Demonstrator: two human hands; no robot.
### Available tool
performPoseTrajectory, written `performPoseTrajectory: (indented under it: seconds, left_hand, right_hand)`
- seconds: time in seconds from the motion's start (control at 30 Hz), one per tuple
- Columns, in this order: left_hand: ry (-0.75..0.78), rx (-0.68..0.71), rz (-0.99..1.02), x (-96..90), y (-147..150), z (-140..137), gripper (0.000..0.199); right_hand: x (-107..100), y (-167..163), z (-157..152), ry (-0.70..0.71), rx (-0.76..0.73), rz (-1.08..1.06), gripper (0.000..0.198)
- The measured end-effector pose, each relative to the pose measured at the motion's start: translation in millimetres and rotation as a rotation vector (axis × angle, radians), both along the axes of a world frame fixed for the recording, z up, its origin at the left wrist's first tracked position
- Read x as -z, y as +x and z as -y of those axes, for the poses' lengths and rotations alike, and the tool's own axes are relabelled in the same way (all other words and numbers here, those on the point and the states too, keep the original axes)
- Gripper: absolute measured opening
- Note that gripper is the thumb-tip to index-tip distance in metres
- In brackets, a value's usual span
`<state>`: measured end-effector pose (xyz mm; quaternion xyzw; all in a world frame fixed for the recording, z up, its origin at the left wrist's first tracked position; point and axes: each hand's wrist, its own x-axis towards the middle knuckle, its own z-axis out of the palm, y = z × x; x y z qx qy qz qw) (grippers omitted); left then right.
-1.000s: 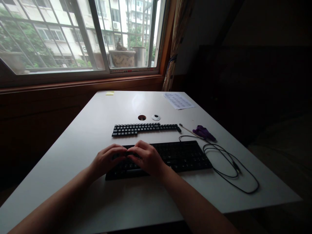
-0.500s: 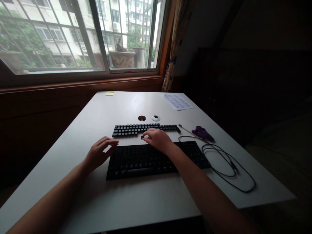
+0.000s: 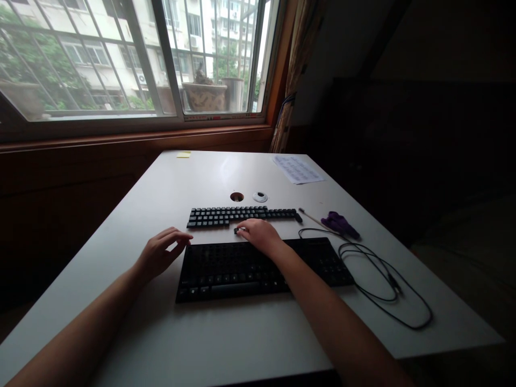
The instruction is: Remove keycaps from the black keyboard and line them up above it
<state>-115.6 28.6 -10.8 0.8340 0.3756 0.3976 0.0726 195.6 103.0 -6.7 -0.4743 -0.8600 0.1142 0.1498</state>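
Note:
A black keyboard (image 3: 229, 291) lies before me on the white table, its lower rows and number block still carrying keycaps while much of the upper area looks bare and dark. Behind it, rows of loose black keycaps (image 3: 209, 217) are laid out in keyboard order. My right hand (image 3: 260, 234) reaches over the keyboard's back edge, thumb and fingers closed on a small dark keycap (image 3: 236, 231) just in front of those rows. Beside the keyboard's back left corner is my left hand (image 3: 165, 248), fingers stretched and thumb apart, holding nothing; whether it touches the corner I cannot tell.
To the right lie a coiled black cable (image 3: 387, 290), a purple cloth (image 3: 341, 223) and a thin stick-like brush (image 3: 316, 219). Farther back are a cable hole (image 3: 237, 197), its white round cover (image 3: 260, 197), printed sheets (image 3: 298, 170) and yellow sticky notes (image 3: 184, 154).
The view has shifted slightly. My right hand stays closed on the keycap in front of the rows, with its fingers slightly lower. My left hand has hardly moved.

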Motion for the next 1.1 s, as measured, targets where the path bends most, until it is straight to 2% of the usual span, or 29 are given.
performPoseTrajectory:
  seconds: [0.27, 0.43, 0.7, 0.87, 1.1]
  left_hand:
    - [-0.016, 0.007, 0.006, 0.6, 0, -1, 0.014]
    - [-0.041, 0.017, -0.012, 3.1, -3, -3, 0.015]
    - [-0.097, -0.027, -0.003, 7.9, -7, -6, 0.015]
    - [-0.102, 0.014, -0.016, 9.9, -6, -7, 0.016]
    - [-0.12, 0.057, -0.047, 10.6, -4, -7, 0.016]
  right_hand:
    - [-2, 5, 10, 0.064, 0.023, -0.071, 0.03]
    - [-1, 8, 16, 0.088, -0.007, 0.001, 0.028]
    - [1, 4, 17, 0.056, 0.001, 0.101, 0.04]
    - [0, -1, 16, 0.024, 0.03, 0.112, 0.047]
    - [2, -5, 13, 0.013, 0.059, 0.122, 0.048]
